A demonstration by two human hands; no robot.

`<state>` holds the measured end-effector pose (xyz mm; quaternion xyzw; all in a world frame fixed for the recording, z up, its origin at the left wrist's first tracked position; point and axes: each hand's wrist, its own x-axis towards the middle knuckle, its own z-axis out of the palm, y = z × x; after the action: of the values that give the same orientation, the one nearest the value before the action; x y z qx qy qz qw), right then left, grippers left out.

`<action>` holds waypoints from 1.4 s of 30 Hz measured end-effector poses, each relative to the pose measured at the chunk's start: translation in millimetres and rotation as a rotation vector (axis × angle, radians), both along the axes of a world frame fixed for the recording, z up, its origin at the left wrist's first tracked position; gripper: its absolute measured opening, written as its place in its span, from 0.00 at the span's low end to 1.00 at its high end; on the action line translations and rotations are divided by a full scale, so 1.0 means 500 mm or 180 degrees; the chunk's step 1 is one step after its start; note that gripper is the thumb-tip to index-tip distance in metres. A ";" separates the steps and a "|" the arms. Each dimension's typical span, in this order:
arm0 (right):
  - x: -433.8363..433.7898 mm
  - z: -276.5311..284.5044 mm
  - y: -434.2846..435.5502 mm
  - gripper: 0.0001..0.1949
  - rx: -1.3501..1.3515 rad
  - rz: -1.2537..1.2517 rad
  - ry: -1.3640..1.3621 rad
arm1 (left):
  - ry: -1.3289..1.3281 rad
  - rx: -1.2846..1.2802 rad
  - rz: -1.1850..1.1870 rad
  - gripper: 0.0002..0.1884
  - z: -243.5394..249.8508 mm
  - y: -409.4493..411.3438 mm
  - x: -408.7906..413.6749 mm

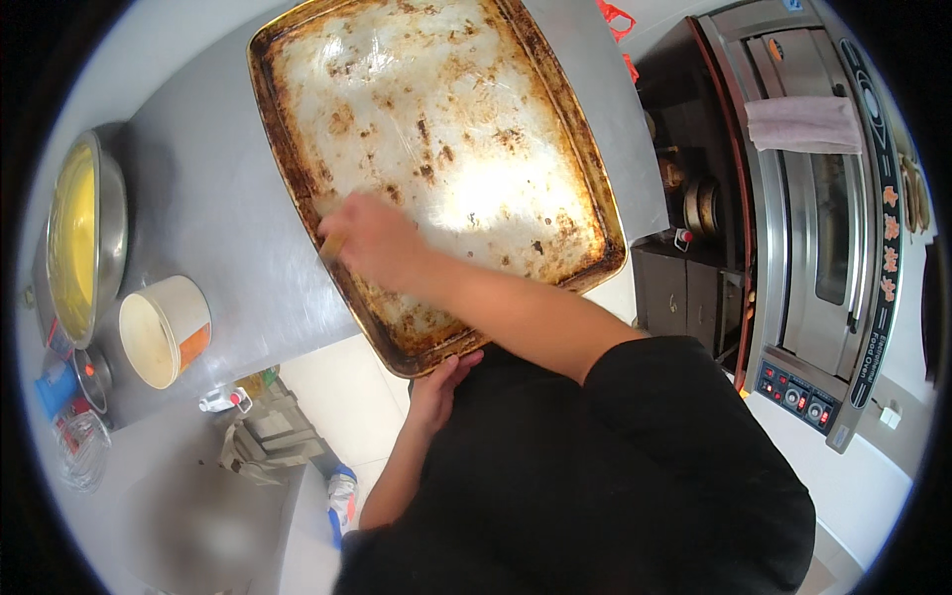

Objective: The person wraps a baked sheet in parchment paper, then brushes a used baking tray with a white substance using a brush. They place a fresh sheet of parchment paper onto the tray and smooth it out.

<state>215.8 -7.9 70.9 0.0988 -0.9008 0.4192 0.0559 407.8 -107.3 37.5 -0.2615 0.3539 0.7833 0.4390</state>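
A large metal baking tray (416,141) with brown baked-on stains lies in front of me on a steel worktop (201,171), its near end jutting past the edge. My right hand (375,242) is over the tray's left side, blurred, with its fingers closed around a small tan object (332,245). That object is at the left rim; most of it is hidden, and I cannot tell whether it is a brush or a scraper. At the near rim, my left hand (440,394) holds the tray's edge, with its fingers partly under it.
Left on the worktop are a steel bowl (111,223) with yellow contents, a white tub (156,335) and a wire whisk (83,454). A deck oven (807,223) with a towel (803,124) over its handle stands right, beside a dark cabinet (673,297).
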 end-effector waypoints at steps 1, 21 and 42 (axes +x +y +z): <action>0.007 0.000 -0.016 0.06 0.0034 0.0496 0.0060 | -0.0058 0.0042 0.0062 0.20 0.001 0.001 -0.001; -0.211 0.072 0.380 0.11 -0.0076 -0.2346 -0.0822 | 0.0112 0.0009 0.0480 0.25 -0.004 0.016 0.009; -0.417 -0.003 0.013 0.15 -0.0478 -0.0405 -0.0772 | -0.0301 -0.0313 0.0931 0.27 0.021 0.047 0.012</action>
<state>7.4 -1.3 69.6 -0.0143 -0.8715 0.4898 -0.0197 413.7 -83.6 47.8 -0.3680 0.3290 0.8074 0.3231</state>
